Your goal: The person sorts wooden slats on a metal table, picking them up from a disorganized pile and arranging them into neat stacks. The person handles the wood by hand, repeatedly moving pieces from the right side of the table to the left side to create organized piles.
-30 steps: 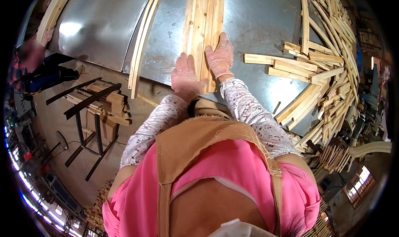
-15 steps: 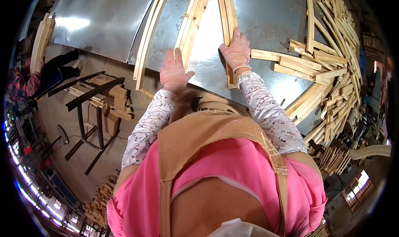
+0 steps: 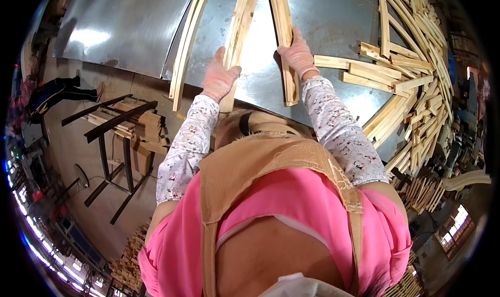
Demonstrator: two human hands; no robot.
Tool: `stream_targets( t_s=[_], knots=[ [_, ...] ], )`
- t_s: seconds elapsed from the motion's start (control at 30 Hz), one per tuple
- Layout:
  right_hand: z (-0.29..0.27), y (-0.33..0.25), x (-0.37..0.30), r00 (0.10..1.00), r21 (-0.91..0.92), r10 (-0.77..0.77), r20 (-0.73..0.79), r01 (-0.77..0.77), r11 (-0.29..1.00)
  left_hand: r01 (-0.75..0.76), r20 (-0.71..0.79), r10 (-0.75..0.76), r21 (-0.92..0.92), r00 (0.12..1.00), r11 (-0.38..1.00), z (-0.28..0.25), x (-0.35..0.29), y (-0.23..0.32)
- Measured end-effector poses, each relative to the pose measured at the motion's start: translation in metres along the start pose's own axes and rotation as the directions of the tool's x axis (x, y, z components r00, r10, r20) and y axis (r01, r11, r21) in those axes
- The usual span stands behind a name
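Observation:
My left hand [image 3: 219, 78], in a pale pink glove, is closed round the edges of a long light wooden strip [image 3: 242, 28]. The strip's near end sticks out past this hand toward me. To its right, my right hand [image 3: 298, 56], gloved the same way, grips a second set of wooden strips [image 3: 279, 10] lying side by side, thumb on the left edge and fingers on the right. The two sets spread apart toward me on a shiny metal tabletop [image 3: 333, 15]. Another pair of long strips [image 3: 188, 44] lies left of my left hand.
Short wooden pieces [image 3: 372, 75] lie right of my right hand, beside a large heap of strips [image 3: 429, 62]. A second metal sheet [image 3: 125, 21] extends to the left. On the floor stands a dark metal frame [image 3: 117, 146] near stacked wood [image 3: 138, 117]. Another person [image 3: 52, 99] is at far left.
The left strips have turned and slid toward me, their near end now beyond my left hand, which has shifted its grip. The other person's upright wood bundle is no longer visible.

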State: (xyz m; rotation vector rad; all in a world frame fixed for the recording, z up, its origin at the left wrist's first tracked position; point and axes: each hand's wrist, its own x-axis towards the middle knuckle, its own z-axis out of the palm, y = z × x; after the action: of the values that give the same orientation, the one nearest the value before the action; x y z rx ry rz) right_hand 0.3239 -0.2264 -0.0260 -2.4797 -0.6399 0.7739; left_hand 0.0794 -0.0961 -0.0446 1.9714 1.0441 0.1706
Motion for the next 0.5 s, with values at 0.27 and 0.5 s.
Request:
stream_targets(
  t_s=[0.27, 0.5],
  knots=[
    [0.04, -0.014, -0.033, 0.914, 0.9, -0.034, 0.405, -0.391, 0.193, 0.439, 0.43, -0.102, -0.894, 0.897, 0.086, 0.058, -0.007, 0.007],
    [0.041, -0.023, -0.039, 0.948, 0.844, -0.04, 0.317, -0.263, 0.467, 0.286, 0.252, -0.191, -0.427, 0.949, 0.858, 0.027, 0.003, 0.041]
  ],
)
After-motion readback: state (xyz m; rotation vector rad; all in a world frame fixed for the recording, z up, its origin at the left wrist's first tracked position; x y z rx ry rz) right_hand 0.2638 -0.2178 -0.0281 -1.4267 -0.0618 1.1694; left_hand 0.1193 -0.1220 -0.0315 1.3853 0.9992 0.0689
